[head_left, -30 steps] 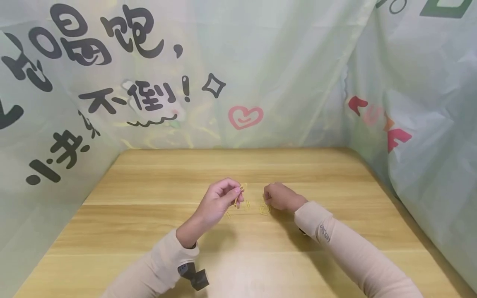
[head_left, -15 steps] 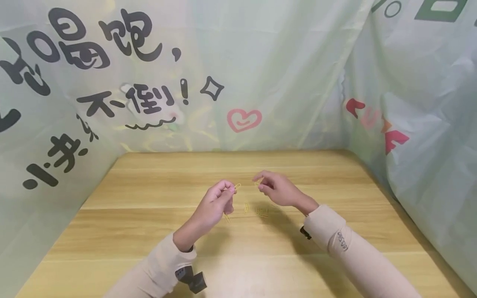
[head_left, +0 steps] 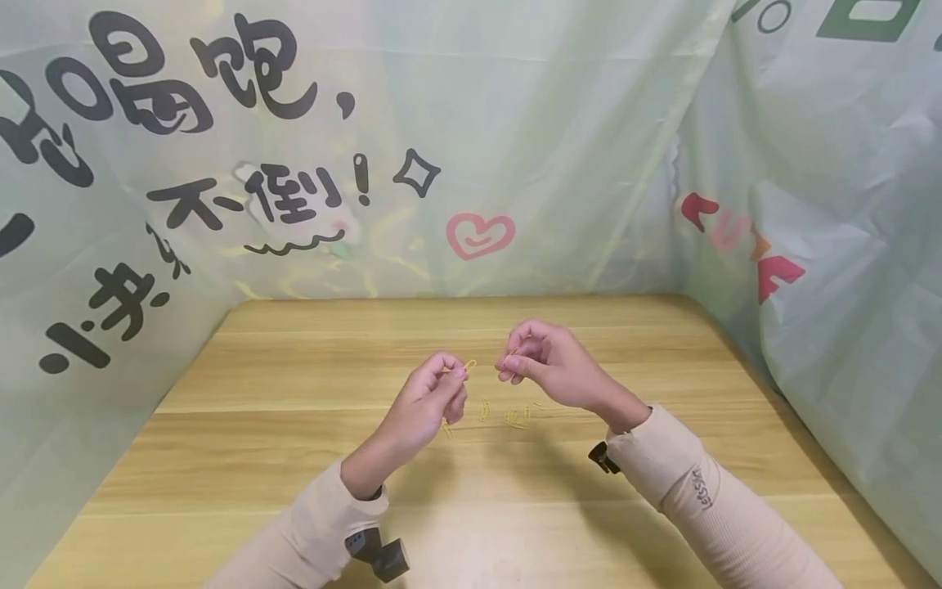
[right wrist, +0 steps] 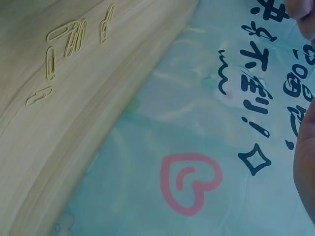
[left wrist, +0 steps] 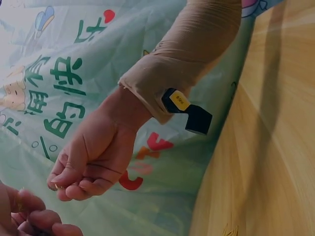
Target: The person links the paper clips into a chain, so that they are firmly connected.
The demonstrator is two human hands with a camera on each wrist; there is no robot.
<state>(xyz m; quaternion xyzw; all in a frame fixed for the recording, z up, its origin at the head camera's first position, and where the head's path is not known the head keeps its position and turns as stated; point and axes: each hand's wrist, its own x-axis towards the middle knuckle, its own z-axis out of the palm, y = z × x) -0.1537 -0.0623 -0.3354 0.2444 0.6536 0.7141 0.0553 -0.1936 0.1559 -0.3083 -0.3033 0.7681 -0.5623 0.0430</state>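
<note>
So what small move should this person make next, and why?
Probably bring the right grip a little closer to the left grip, so that what they hold can meet. The left one pinches a yellow paper clip whose loop sticks out towards the right one, which pinches a small yellow piece, mostly hidden. A gap separates the two.

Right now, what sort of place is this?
Probably an indoor work corner: there's a wood-grain table, pale green sheets printed with a pink heart hanging behind it and at its sides, and yellow paper clips lying on it.
</note>
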